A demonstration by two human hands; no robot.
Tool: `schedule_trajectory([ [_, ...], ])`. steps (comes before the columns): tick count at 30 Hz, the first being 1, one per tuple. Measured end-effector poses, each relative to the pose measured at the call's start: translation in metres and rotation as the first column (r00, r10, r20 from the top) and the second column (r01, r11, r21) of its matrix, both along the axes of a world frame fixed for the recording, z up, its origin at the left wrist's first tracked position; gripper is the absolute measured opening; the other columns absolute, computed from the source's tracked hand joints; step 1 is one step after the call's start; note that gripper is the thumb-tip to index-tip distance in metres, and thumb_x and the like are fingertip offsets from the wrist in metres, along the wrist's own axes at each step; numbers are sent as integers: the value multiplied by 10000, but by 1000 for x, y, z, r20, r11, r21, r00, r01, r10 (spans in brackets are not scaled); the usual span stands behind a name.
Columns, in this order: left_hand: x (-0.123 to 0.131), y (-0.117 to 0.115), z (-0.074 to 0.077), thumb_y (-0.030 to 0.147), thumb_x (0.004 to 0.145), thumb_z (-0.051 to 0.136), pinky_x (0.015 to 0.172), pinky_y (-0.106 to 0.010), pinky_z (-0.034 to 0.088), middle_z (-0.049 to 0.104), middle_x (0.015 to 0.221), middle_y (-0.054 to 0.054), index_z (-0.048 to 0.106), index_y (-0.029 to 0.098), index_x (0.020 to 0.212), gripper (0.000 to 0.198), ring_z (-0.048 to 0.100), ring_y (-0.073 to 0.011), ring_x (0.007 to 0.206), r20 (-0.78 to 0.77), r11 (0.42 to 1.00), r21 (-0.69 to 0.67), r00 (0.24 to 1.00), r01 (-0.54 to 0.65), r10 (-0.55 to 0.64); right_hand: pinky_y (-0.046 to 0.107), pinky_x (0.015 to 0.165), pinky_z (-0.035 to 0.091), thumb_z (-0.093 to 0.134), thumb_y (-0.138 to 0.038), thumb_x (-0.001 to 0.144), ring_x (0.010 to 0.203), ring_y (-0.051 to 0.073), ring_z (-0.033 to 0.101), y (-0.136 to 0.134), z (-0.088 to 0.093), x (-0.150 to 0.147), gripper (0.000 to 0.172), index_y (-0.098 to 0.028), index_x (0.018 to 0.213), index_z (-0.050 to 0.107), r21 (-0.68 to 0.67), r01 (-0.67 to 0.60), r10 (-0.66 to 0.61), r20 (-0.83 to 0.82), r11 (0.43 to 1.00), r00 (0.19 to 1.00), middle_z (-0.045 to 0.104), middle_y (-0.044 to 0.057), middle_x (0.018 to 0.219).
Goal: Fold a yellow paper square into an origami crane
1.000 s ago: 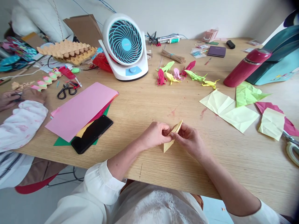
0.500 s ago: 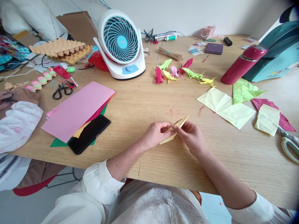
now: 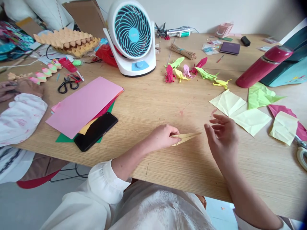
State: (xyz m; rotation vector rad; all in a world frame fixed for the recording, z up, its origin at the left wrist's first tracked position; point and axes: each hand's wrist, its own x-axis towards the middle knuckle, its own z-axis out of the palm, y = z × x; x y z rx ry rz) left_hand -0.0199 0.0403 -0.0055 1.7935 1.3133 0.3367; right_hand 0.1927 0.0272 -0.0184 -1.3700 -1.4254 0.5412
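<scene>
My left hand (image 3: 165,135) pinches the near end of a narrow folded yellow paper (image 3: 188,137), whose pointed tip faces right. To the right of that tip, my right hand (image 3: 223,137) is raised off the paper with its fingers apart and nothing in them. Creased pale yellow sheets (image 3: 254,119) lie beyond my right hand, next to a creased green sheet (image 3: 263,95). Small folded paper figures in red, green, yellow and pink stand further back, among them a yellow one (image 3: 222,83).
At left are a pink paper stack (image 3: 88,105), a black phone (image 3: 96,131) and black-handled scissors (image 3: 66,85). A white fan (image 3: 134,38) stands behind. A red bottle (image 3: 263,67) is at right. Another person's sleeve (image 3: 21,118) rests at the left edge.
My right hand has let go of the yellow paper and moved right, opening. The paper now points more to the right in my left hand. The whole view has shifted slightly.
</scene>
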Motion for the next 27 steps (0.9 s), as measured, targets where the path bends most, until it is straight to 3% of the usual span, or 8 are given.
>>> schedule_trajectory([
  [2, 1, -4, 5, 276, 818, 635, 574, -241, 326, 635, 706, 12, 711, 172, 752, 145, 557, -125, 651, -86, 995, 67, 994, 74, -69, 326, 738, 506, 644, -213, 913, 804, 158, 613, -16, 5, 5, 158, -236, 1069, 646, 140, -89, 49, 265, 986, 963, 643, 46, 1002],
  [4, 2, -8, 7, 279, 850, 635, 631, -249, 378, 669, 825, -20, 709, 167, 765, 160, 604, -148, 747, -141, 977, 129, 978, 170, -152, 335, 793, 517, 576, -113, 935, 901, 180, 637, -31, 5, 5, 243, -239, 1128, 654, 96, -377, 302, 435, 921, 848, 656, 61, 1019],
  [7, 4, -14, 7, 229, 906, 594, 748, -272, 440, 661, 893, -55, 684, 153, 768, 182, 630, -182, 869, -248, 929, 219, 938, 298, -242, 331, 803, 527, 530, -54, 948, 946, 183, 640, -46, -4, 2, 363, -242, 1245, 620, 4, -573, 491, 511, 819, 705, 661, 73, 1086],
  [12, 9, -24, 7, 188, 956, 551, 873, -319, 474, 626, 1002, -87, 640, 136, 869, 135, 617, -211, 975, -381, 892, 267, 890, 365, -250, 338, 807, 535, 543, -80, 962, 942, 181, 640, -45, -18, -1, 351, -249, 1257, 630, -90, -571, 534, 495, 816, 685, 654, 72, 1104],
  [18, 9, -30, 3, 282, 925, 657, 839, -357, 492, 616, 1059, -95, 594, 128, 1002, 184, 594, -234, 964, -431, 898, 363, 899, 249, -75, 361, 825, 536, 530, -60, 964, 972, 192, 621, -42, -17, -1, 363, -230, 1265, 637, -84, -611, 563, 503, 787, 656, 648, 90, 1101],
  [22, -4, -43, -6, 229, 993, 537, 895, -386, 483, 672, 1077, -61, 639, 161, 1010, 124, 593, -229, 1018, -391, 775, 536, 912, 334, -123, 365, 816, 537, 525, -67, 970, 970, 193, 613, -41, -19, 0, 352, -226, 1261, 643, -92, -615, 575, 483, 783, 660, 637, 97, 1092],
  [25, -13, -61, -14, 163, 1024, 447, 1056, -404, 437, 659, 1292, -84, 606, 126, 1235, 267, 566, -222, 1212, -386, 655, 658, 913, 372, -130, 372, 820, 539, 514, -73, 975, 977, 198, 614, -41, -19, 0, 375, -233, 1293, 630, -87, -625, 580, 488, 776, 653, 638, 99, 1092],
  [27, -16, -73, -17, 186, 1028, 448, 1174, -446, 353, 596, 1414, -108, 550, 104, 1344, 342, 493, -234, 1352, -449, 625, 649, 882, 434, -145, 379, 828, 543, 505, -75, 977, 983, 203, 620, -40, -19, 0, 396, -242, 1317, 621, -86, -630, 582, 493, 772, 646, 642, 100, 1093],
])
